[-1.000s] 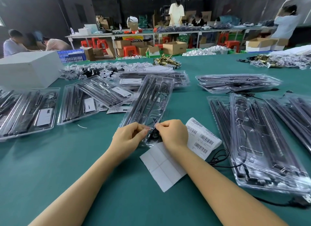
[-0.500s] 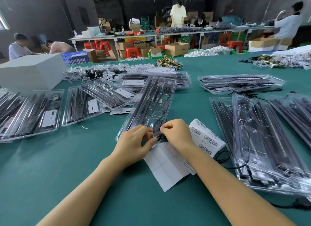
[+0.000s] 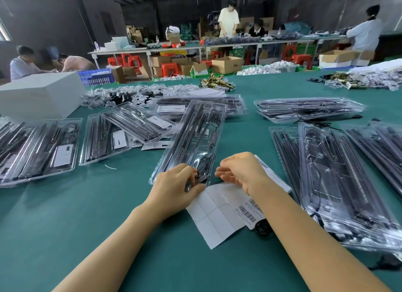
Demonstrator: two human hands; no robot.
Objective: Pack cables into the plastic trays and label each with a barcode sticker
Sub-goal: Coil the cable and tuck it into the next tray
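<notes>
A long clear plastic tray (image 3: 195, 135) with black cables inside lies slanted on the green table in front of me. My left hand (image 3: 176, 189) grips its near end, thumb on the lower rim and fingers curled over the top by a black cable coil (image 3: 204, 165). My right hand (image 3: 241, 172) hovers just right of that end, fingers loosely curled with nothing seen in them. Under my right hand and wrist lies a white sticker sheet (image 3: 217, 213) with barcode stickers (image 3: 250, 209) on its right part.
Stacks of filled trays (image 3: 339, 174) lie to the right, with more trays (image 3: 41, 148) to the left and behind (image 3: 309, 109). A loose black cable coil (image 3: 263, 227) sits by my right forearm. A white box (image 3: 41, 93) stands far left. People work at benches behind.
My right hand has let go of the tray's near end and moved slightly right. My left hand stays on the tray end. The view has shifted a little closer.
</notes>
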